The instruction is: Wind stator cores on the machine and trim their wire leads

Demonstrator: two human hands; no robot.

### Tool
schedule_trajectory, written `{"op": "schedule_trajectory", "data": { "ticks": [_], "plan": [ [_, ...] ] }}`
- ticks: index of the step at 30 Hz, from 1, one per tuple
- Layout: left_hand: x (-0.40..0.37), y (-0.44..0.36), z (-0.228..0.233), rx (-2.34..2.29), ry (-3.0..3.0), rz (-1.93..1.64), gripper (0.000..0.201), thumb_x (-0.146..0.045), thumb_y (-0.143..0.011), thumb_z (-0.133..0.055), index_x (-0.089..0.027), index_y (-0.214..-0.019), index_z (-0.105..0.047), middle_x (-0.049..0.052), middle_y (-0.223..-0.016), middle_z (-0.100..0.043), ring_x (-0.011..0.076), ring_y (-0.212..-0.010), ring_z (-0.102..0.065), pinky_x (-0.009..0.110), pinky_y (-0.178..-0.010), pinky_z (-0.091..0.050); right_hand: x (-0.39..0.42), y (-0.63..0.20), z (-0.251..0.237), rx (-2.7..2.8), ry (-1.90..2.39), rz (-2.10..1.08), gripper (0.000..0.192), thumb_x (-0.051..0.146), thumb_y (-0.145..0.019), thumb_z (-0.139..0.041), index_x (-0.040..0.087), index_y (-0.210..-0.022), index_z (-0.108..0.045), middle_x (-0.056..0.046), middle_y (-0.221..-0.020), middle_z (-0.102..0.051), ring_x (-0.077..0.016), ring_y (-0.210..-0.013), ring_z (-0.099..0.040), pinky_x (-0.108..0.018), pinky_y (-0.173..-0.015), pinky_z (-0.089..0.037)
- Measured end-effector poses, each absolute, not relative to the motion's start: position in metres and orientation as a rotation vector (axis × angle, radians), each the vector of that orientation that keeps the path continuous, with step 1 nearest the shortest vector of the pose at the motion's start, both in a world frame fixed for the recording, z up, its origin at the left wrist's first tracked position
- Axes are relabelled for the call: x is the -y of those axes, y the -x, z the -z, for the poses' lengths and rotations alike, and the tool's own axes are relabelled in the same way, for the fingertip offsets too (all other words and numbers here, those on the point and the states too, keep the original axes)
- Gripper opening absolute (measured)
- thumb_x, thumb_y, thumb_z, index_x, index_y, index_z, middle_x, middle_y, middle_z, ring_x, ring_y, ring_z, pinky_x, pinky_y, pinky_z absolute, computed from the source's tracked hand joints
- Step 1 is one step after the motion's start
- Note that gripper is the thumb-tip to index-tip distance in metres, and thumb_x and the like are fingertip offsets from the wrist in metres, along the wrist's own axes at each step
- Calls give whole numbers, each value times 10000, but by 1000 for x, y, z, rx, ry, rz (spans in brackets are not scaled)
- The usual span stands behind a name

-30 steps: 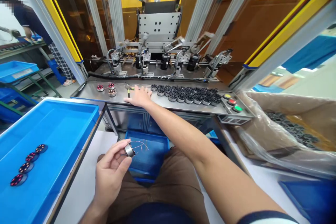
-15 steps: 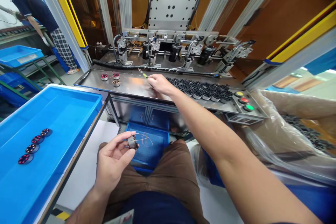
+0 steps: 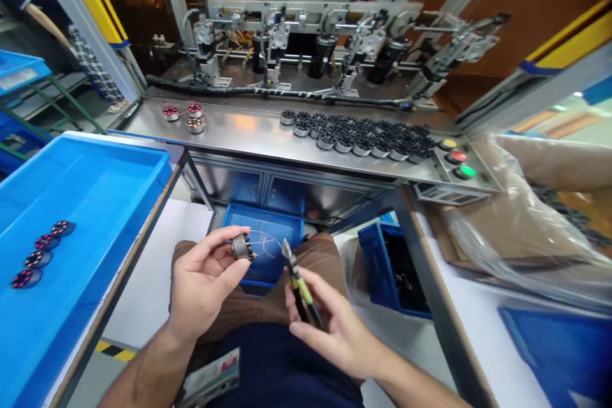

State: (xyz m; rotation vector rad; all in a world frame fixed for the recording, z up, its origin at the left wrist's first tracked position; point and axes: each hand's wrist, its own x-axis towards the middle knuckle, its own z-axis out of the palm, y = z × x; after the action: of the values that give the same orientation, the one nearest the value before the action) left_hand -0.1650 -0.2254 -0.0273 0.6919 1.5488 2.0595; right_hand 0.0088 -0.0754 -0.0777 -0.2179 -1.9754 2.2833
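Over my lap, my left hand [image 3: 198,287] pinches a small wound motor stator [image 3: 240,247] between thumb and fingers. Thin copper wire ends [image 3: 268,243] trail from it to the right. My right hand [image 3: 342,328] is closed around the handles of wire cutters [image 3: 300,287] with green and black grips. Their jaws point up and lie close to the loose wire ends; whether they touch the wire I cannot tell. On the steel bench, a group of three wound stators [image 3: 195,124] stands at the left, and many black unwound stators [image 3: 363,135] stand packed together at the right.
Several finished-looking stators [image 3: 36,259] lie in the blue tray [image 3: 109,169] on my left. Behind the bench is a winding machine [image 3: 315,16]. Push buttons [image 3: 463,171], a plastic-lined carton [image 3: 507,197] and a blue crate [image 3: 377,268] are at the right. Another person [image 3: 43,19] stands far left.
My right hand has come back from the bench to my lap with the wire cutters, beside the stator. The left hand still holds the stator. The view has tilted down.
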Motion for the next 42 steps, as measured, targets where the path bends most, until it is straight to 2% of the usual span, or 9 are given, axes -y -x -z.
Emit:
{"op": "schedule_trajectory", "data": {
  "ticks": [3,6,8,14,21,27,30,33,42],
  "plan": [
    [214,162,27,-1531,-729,-2029,376,-87,-828,-729,-237,-1173,-714,84,-1202,-734,192,-1020,-729,279,-899,-615,86,-13,80,2068,65,-1977,654,236,-892,-651,276,-1481,-370,-57,-1016,-633,-151,-804,-613,-311,-770,-551],
    [207,158,26,-1530,-761,-2002,379,-80,-826,-727,-228,-1175,-715,88,-1196,-737,197,-1033,-728,274,-913,-609,80,-7,73,2152,-60,-1721,762,209,-851,-656,266,-1530,-315,-100,-1154,-649,-213,-1007,-636,-388,-939,-526],
    [207,156,25,-1534,-781,-1993,378,-77,-828,-724,-233,-1172,-718,85,-1201,-737,194,-1033,-728,272,-922,-605,77,-4,68,2191,-77,-1652,769,193,-833,-652,257,-1527,-329,-117,-1212,-633,-238,-1085,-621,-414,-990,-504],
    [215,153,19,-1583,-778,-2003,376,-79,-819,-735,-239,-1159,-727,87,-1202,-738,196,-1039,-730,264,-926,-601,79,1,61,2186,-149,-1651,772,114,-797,-614,268,-1510,-361,-91,-1074,-624,-209,-904,-607,-371,-834,-554],
    [217,152,17,-1615,-767,-1988,379,-83,-814,-742,-249,-1155,-728,74,-1195,-744,185,-1028,-735,250,-921,-600,81,2,64,2196,-133,-1598,742,51,-809,-549,280,-1497,-390,-51,-880,-601,-179,-737,-553,-321,-663,-515],
    [218,153,22,-1614,-811,-2010,381,-89,-798,-753,-233,-1150,-729,103,-1218,-723,237,-1089,-713,306,-912,-613,80,0,61,2197,-83,-1607,751,29,-780,-536,281,-1478,-417,-49,-888,-615,-180,-769,-581,-322,-698,-539],
    [220,152,21,-1649,-888,-2041,302,-108,-826,-723,-217,-1107,-741,119,-1206,-719,259,-1127,-692,331,-909,-612,80,0,58,2202,-105,-1633,792,32,-744,-542,269,-1487,-402,-90,-1052,-617,-203,-910,-615,-345,-789,-571],
    [221,150,18,-1752,-963,-2039,269,-84,-851,-682,-222,-1074,-745,105,-1168,-731,236,-1122,-689,317,-910,-603,80,1,56,2178,-148,-1659,829,27,-728,-532,274,-1504,-376,-106,-1163,-592,-217,-1036,-612,-368,-885,-572],
    [222,148,17,-1808,-1051,-1975,320,-53,-859,-659,-259,-1094,-727,59,-1179,-725,207,-1146,-664,301,-934,-582,80,5,57,2172,-162,-1621,814,32,-725,-528,264,-1493,-392,-78,-993,-593,-203,-857,-588,-357,-748,-562]
  ]
}}
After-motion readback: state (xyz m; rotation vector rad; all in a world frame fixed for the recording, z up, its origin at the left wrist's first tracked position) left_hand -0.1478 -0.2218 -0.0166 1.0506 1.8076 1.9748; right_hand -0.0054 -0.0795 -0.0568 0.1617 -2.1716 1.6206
